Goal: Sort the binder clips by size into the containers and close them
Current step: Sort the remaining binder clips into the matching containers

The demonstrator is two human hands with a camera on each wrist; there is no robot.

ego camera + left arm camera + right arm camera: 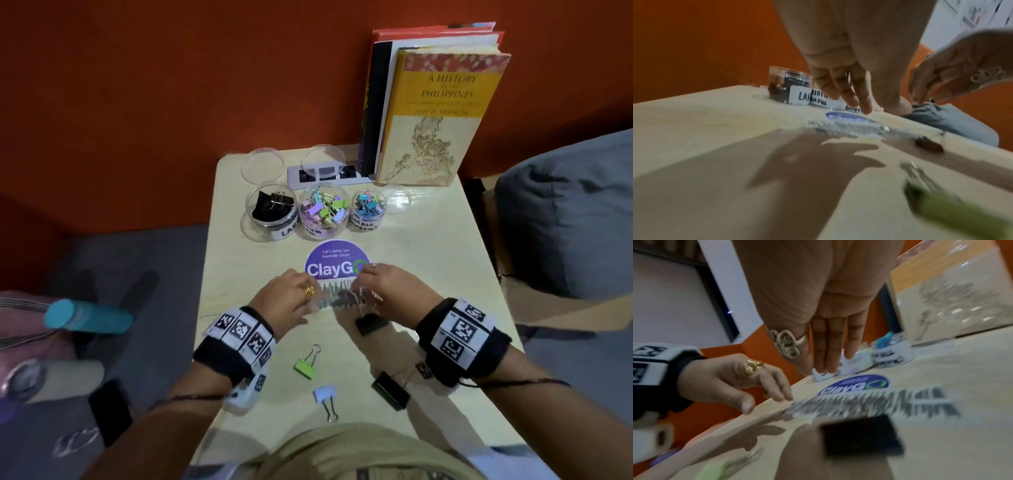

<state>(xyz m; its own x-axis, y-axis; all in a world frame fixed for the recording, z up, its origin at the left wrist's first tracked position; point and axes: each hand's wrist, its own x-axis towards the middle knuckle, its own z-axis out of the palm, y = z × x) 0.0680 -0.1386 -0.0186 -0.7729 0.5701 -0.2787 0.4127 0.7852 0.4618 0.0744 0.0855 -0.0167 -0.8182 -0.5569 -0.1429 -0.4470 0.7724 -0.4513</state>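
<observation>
Three open clear jars stand in a row on the cream table (428, 257): the large jar (272, 209) with black clips, the medium jar (323, 212) and the small jar (368, 209) with coloured clips. Loose on the table lie a black clip (371, 323), a second black clip (390, 395), a green clip (305, 365) and a white clip (325, 394). My left hand (313, 306) hovers over the sticker with fingers (849, 97) straight and empty. My right hand (363, 284) is above the first black clip's wire handles, fingers (828, 363) straight. Whether it touches them is unclear.
Three clear lids (263, 164) (323, 156) (397, 197) lie behind and beside the jars. A power strip (325, 174) and upright books (435, 116) stand at the back. A purple round sticker (337, 263) is stuck mid-table. A grey cushion (565, 212) sits to the right.
</observation>
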